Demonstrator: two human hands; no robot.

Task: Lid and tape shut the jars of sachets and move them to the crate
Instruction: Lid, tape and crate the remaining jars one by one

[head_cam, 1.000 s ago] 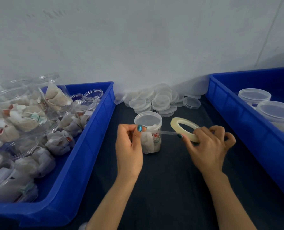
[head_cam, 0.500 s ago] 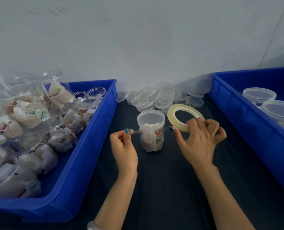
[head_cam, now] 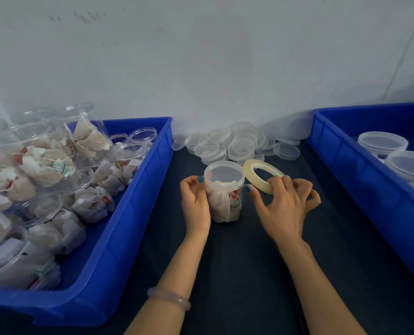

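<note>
Gently, left hand point(head_cam: 195, 201) pinches seemingly light, slick clear plastic jar point(head_cam: 224, 197) at rim; right hand point(head_cam: 283, 206) beside it grips yellowish tape ring point(head_cam: 255, 168).

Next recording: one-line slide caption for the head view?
Left hand pinches the rim of a lidded jar of sachets; right hand grips a tape roll beside it, on a dark table.

A dark table point(head_cam: 249, 274) fills the bottom. A pale grey wall point(head_cam: 201, 68) stands right behind the table. High above the table's left side are faint dark smudges point(head_cam: 87, 16). Above the table's right end, a thin line point(head_cam: 403, 52) slants up the wall.
</note>
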